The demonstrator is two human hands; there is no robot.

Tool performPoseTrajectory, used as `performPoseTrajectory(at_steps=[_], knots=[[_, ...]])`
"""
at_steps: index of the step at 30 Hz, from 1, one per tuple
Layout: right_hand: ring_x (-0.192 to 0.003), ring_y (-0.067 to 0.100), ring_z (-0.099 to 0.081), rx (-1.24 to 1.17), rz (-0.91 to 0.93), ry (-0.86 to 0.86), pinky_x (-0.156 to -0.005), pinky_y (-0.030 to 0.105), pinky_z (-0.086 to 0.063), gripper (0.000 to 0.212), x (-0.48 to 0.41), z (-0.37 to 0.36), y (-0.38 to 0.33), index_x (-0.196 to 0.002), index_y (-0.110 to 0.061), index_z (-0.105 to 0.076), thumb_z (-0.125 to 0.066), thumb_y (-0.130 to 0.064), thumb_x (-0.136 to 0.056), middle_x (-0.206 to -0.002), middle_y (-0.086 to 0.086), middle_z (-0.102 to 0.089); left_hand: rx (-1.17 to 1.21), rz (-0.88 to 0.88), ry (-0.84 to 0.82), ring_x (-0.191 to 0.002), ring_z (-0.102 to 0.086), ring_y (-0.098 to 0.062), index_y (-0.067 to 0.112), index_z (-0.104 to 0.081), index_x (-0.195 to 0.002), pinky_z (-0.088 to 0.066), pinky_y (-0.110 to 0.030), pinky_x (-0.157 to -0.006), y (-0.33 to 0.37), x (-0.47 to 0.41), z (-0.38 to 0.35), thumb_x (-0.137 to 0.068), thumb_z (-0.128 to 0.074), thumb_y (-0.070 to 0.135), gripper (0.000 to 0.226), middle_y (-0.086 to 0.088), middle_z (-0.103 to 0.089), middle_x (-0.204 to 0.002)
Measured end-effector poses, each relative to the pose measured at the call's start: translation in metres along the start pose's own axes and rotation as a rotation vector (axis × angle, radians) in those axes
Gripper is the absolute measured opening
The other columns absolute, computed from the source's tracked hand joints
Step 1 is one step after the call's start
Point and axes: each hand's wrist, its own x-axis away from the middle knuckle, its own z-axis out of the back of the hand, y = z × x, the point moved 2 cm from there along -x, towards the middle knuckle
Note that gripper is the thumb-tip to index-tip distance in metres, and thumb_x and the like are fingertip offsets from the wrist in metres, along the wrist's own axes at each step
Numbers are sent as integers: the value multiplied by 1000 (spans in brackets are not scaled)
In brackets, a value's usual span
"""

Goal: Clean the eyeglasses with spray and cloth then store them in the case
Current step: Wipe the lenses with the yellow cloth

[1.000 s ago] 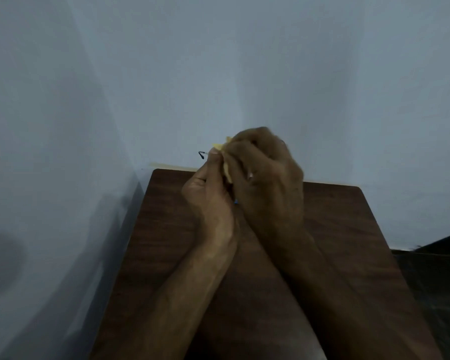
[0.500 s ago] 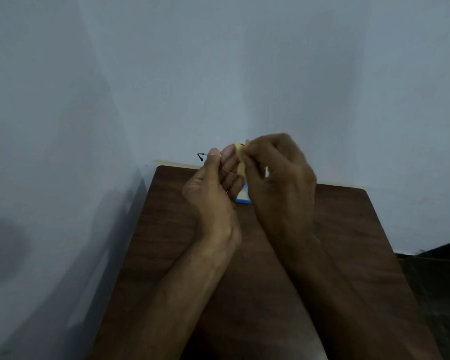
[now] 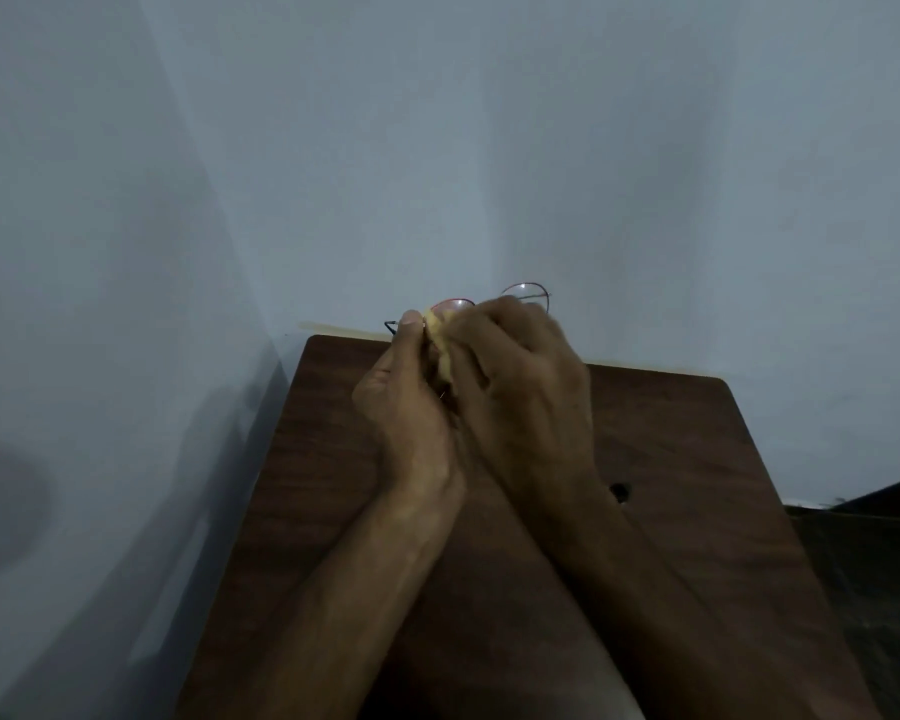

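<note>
Head view. Table [image 3: 697, 459]: dark wood grain, set into a corner against a pale blue-grey wall [image 3: 489, 148]; a small dark hole [image 3: 619, 492] in its top, just right of the right wrist. Left hand [image 3: 406, 407]: raised over the far part of the table, thumb upright, fingers curled inward, gripping the glasses [image 3: 527, 292] at their left side. Glasses: thin reddish wire rims, clear lenses, held up in front of the wall above the table's far edge; the tops of both lenses show above the knuckles, and one dark temple tip juts out left of the left thumb. Cloth [image 3: 437, 345]: yellow, bunched between the two hands, touching the left lens. Right hand [image 3: 526, 397]: pressed close against the left hand, fingers clenched round the cloth, covering the lower part of the frames. Both forearms bare, crossing the table from the near edge.
</note>
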Motion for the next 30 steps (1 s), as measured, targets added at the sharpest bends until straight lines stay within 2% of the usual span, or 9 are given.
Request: performPoseTrajectory(at_steps=[3, 8, 11, 15, 20, 22, 24, 27, 30], knots=[[-82, 22, -59, 8, -65, 87, -67, 37, -48, 14, -14, 3, 19, -86, -8, -72, -65, -14, -97, -91, 4, -68, -81, -27, 43, -78, -77, -18, 9, -80, -94, -62, -29, -72, 0, 2, -1, -108, -59, 26, 30, -9, -81, -88], [-84, 23, -60, -22, 41, -35, -70, 35, -48, 11, 3, -2, 6, -90, -7, -73, -66, -11, -97, -95, 6, -69, -25, 19, 15, -70, -72, -17, 7, -78, -87, -58, -28, -68, 2, 4, -1, -108, -58, 23, 33, -6, -76, -78], [-82, 20, -58, 12, -47, 63, -67, 35, -46, 13, -16, 1, 17, -86, -9, -71, -65, -12, -97, -94, 3, -68, -99, -3, 60, -80, -75, -18, 9, -80, -91, -58, -30, -71, -2, 3, 1, -106, -62, 26, 29, -7, -79, -88], [-84, 22, -58, 0, 76, -46, -68, 31, -44, 6, 2, -4, -5, -90, -5, -72, -69, -3, -95, -99, 7, -69, -7, 31, -8, -88, -68, -22, 3, -74, -100, -54, -29, -77, -3, 8, 3, -106, -60, 20, 22, -10, -69, -88], [-86, 23, -60, 6, -12, 45, -68, 40, -50, 19, -3, -1, 20, -88, -5, -70, -61, -15, -101, -100, 8, -68, -79, 26, 86, -75, -75, -13, 8, -78, -99, -58, -22, -62, 4, 9, 2, -107, -61, 26, 27, -5, -80, -91], [-90, 26, -63, -12, 37, 22, -73, 38, -51, 9, 6, -5, 8, -96, -4, -74, -66, -9, -99, -105, 10, -70, -45, 44, 65, -72, -74, -16, 6, -78, -96, -59, -24, -60, 10, 13, -2, -107, -59, 25, 29, -7, -78, -85], [-97, 28, -64, -10, 80, -9, -78, 36, -52, 10, 16, -7, 1, -105, -5, -76, -71, -5, -96, -113, 11, -71, -5, 87, 23, -70, -75, -17, 3, -76, -97, -59, -23, -59, 13, 16, -8, -108, -56, 24, 31, -7, -77, -82], [-98, 27, -64, -24, 13, 18, -75, 37, -51, 11, 10, -6, 10, -104, -7, -74, -74, -5, -93, -113, 7, -70, -47, 116, 56, -53, -67, -8, 9, -78, -91, -50, -16, -47, 15, 16, -10, -108, -56, 26, 33, 3, -72, -64], [-94, 28, -63, -28, -8, 34, -74, 40, -51, 10, 7, -9, 7, -100, -5, -74, -75, -2, -91, -109, 8, -70, -19, 124, 61, -57, -70, -9, 12, -78, -81, -55, -18, -52, 16, 15, -13, -107, -58, 25, 35, 2, -73, -66]])
